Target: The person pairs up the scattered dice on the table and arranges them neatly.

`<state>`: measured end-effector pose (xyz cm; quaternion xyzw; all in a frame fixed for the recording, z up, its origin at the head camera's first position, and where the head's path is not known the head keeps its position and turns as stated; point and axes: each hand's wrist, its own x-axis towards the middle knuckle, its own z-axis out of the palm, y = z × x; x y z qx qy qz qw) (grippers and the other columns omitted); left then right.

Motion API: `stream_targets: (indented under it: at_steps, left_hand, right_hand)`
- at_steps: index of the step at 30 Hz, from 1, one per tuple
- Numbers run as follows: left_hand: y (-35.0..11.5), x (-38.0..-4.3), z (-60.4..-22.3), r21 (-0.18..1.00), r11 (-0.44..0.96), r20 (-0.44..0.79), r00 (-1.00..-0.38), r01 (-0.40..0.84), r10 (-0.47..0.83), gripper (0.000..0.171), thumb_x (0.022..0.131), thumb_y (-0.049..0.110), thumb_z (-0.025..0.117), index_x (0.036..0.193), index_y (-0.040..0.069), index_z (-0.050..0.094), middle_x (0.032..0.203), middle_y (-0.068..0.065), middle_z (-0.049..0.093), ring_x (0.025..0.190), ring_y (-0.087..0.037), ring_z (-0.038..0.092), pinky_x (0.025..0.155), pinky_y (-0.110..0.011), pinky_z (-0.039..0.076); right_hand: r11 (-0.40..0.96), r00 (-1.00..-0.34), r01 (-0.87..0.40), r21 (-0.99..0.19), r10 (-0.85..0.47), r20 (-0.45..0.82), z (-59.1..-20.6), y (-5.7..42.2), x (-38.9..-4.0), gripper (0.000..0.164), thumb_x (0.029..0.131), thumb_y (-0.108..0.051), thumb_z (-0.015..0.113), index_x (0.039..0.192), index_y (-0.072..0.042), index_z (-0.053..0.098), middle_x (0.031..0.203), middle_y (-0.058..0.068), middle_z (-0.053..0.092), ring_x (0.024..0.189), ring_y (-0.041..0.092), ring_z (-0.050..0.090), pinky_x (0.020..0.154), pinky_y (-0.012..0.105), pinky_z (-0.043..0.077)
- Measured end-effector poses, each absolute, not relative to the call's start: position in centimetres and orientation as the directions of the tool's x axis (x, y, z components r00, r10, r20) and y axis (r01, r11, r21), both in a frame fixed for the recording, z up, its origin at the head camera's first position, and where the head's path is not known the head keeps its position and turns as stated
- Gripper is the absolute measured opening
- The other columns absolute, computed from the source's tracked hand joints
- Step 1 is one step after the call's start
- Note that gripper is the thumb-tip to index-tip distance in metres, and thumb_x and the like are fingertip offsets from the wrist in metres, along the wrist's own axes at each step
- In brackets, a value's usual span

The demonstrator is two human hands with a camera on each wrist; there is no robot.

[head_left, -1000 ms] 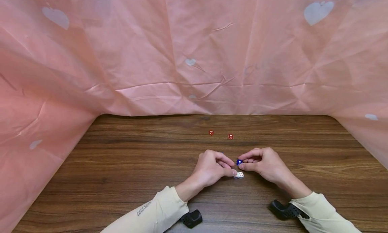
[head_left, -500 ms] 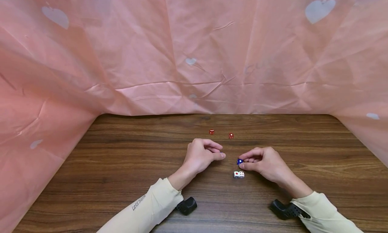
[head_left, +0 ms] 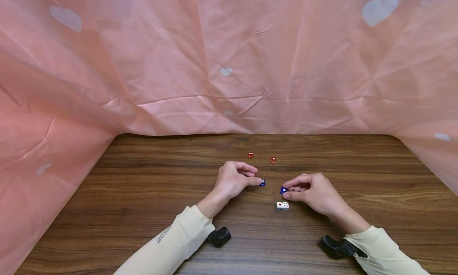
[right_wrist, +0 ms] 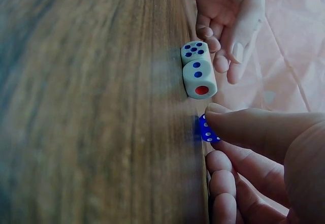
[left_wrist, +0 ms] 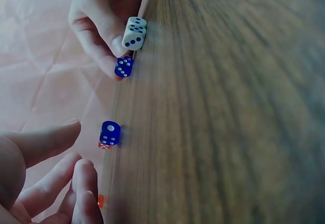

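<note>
My right hand (head_left: 316,195) pinches a blue die (head_left: 284,190) between thumb and index finger, down at the table top. In the right wrist view the thumb covers part of that blue die (right_wrist: 207,128). Beside a second blue die (head_left: 262,182) is my left hand (head_left: 232,181), thumb and fingers spread apart. The left wrist view has this second blue die (left_wrist: 110,132) beyond the fingertips, not gripped. Two white dice (head_left: 282,206) sit side by side, touching, on the near side of the right hand's die.
Farther back lie two red dice, a left one (head_left: 250,155) and a right one (head_left: 273,160), apart from each other. The wooden table (head_left: 161,159) is enclosed by a pink cloth (head_left: 161,68) with pale hearts. Black wrist devices (head_left: 336,247) show below the cuffs.
My left hand has left the white dice and moved left and away from me to the second blue die, which is now uncovered. The right hand keeps its pinch in place.
</note>
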<state>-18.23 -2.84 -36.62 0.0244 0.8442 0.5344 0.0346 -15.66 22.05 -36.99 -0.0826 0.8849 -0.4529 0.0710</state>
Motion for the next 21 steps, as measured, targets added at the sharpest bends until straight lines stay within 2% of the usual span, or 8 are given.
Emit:
stream_targets:
  at_steps: [21]
  left_hand:
    - [-2.57, -18.61, -36.91, 0.864, 0.504, -0.068, -0.992, -0.005, 0.106, 0.027, 0.071, 0.022, 0.099, 0.094, 0.018, 0.086, 0.082, 0.005, 0.081, 0.079, -0.001, 0.067, 0.075, -0.022, 0.050]
  right_hand:
    - [0.585, -0.973, -0.088, -0.806, -0.222, -0.055, -36.90, 22.07, -15.70, 0.033, 0.082, -0.023, 0.092, 0.109, -0.007, 0.083, 0.097, 0.004, 0.080, 0.080, 0.000, 0.069, 0.070, 0.020, 0.055]
